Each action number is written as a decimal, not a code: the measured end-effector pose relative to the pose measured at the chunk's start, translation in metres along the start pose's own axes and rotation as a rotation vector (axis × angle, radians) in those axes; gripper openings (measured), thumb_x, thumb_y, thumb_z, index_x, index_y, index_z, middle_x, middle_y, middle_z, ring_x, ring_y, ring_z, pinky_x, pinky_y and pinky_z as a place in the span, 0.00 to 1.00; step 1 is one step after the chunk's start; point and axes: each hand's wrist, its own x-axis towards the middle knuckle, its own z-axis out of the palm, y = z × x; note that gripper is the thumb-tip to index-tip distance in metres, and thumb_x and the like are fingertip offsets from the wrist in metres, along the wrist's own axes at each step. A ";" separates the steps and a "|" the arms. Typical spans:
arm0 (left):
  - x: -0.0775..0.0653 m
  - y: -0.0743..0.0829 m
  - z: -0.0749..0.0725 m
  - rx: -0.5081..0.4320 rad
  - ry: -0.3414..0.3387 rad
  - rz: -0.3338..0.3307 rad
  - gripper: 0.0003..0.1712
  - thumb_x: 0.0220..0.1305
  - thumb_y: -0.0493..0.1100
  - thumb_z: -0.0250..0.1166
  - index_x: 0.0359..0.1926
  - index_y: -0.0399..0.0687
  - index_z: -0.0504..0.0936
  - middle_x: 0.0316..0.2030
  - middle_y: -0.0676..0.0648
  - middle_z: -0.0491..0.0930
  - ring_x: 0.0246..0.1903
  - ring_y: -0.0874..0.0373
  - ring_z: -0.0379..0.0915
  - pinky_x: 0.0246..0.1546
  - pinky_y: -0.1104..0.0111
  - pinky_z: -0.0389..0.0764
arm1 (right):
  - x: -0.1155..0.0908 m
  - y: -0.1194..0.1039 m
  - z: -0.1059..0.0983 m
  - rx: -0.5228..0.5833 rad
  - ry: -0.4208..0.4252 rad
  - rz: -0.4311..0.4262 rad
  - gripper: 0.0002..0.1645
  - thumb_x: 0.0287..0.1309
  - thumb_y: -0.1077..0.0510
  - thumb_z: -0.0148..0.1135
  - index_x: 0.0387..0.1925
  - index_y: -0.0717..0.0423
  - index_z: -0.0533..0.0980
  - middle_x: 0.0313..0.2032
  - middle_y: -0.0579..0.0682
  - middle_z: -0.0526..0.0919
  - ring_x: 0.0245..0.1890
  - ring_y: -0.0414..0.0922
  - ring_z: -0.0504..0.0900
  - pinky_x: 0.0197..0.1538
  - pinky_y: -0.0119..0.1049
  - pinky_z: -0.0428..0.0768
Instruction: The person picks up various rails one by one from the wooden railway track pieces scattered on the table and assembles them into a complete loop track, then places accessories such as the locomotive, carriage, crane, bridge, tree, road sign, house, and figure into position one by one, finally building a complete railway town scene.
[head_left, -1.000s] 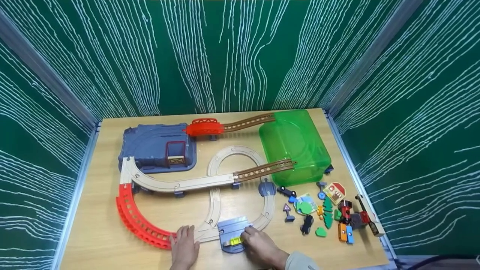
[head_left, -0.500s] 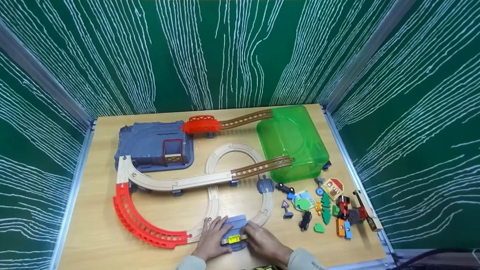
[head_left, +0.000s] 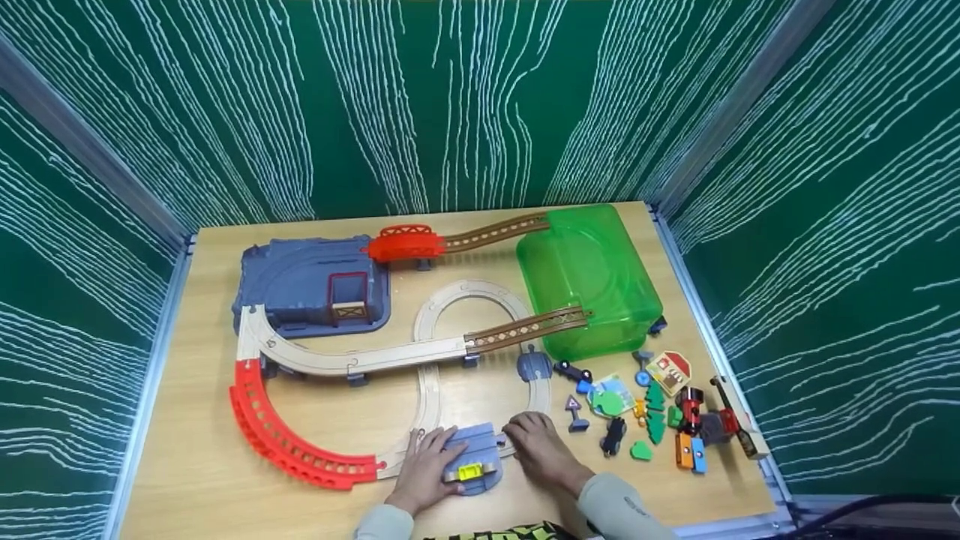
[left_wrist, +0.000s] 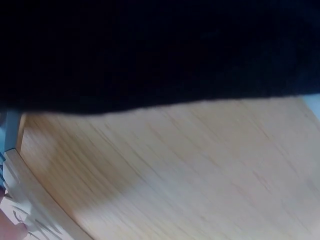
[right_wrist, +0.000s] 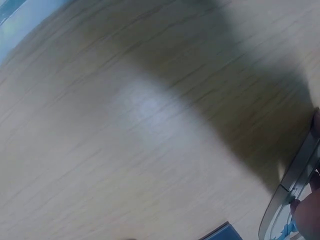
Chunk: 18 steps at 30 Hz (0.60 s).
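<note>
A grey-blue toy track plate [head_left: 475,442] with a yellow block-like piece [head_left: 471,472] on it lies near the table's front. My left hand [head_left: 424,469] spreads over the wooden track and the plate's left edge, its fingers extended. In the left wrist view a fingertip [left_wrist: 12,231] touches pale wooden track [left_wrist: 37,200]. To the plate's right, my right hand [head_left: 544,450] has curled fingers at the end of the curved wooden track [head_left: 540,394]. The right wrist view shows fingers on both sides of that track [right_wrist: 287,192]; much of the hand is out of frame.
Red curved track [head_left: 289,446] runs left toward a grey base [head_left: 300,277]. Raised track [head_left: 405,355] crosses the wooden loop to a green plastic bin [head_left: 592,277]. Several toys, including an orange wagon [head_left: 683,452] and green trees [head_left: 655,424], lie at right.
My left hand has moved right from the red track's end onto the plate's left edge. My right hand has shifted slightly right and away from me, from the plate to the track joint.
</note>
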 end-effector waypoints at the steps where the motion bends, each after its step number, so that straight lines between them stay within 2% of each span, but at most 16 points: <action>1: 0.000 0.000 0.000 0.001 -0.001 0.000 0.43 0.33 0.63 0.68 0.56 0.61 0.70 0.60 0.50 0.61 0.58 0.49 0.55 0.57 0.42 0.46 | 0.000 0.000 -0.001 -0.006 -0.004 0.003 0.22 0.39 0.60 0.63 0.43 0.54 0.73 0.41 0.47 0.73 0.46 0.48 0.69 0.52 0.47 0.64; 11: 0.004 0.004 -0.007 0.016 -0.042 0.005 0.42 0.33 0.62 0.68 0.56 0.61 0.71 0.59 0.48 0.62 0.57 0.48 0.56 0.56 0.41 0.47 | 0.002 0.000 -0.007 0.021 -0.075 0.075 0.23 0.41 0.60 0.63 0.44 0.53 0.73 0.42 0.47 0.72 0.48 0.46 0.68 0.55 0.45 0.62; 14: 0.004 0.005 -0.007 0.021 -0.053 0.001 0.42 0.33 0.62 0.69 0.56 0.62 0.71 0.59 0.49 0.63 0.57 0.49 0.56 0.56 0.41 0.47 | 0.003 -0.003 -0.011 0.098 -0.101 0.117 0.23 0.43 0.55 0.64 0.45 0.53 0.74 0.43 0.47 0.72 0.48 0.47 0.67 0.56 0.48 0.59; 18: 0.001 0.004 -0.006 0.013 -0.054 0.003 0.41 0.33 0.62 0.69 0.55 0.62 0.71 0.58 0.49 0.63 0.56 0.49 0.56 0.55 0.41 0.47 | 0.007 -0.009 -0.010 0.204 -0.071 0.177 0.20 0.46 0.48 0.63 0.42 0.52 0.77 0.40 0.46 0.73 0.46 0.46 0.66 0.53 0.51 0.57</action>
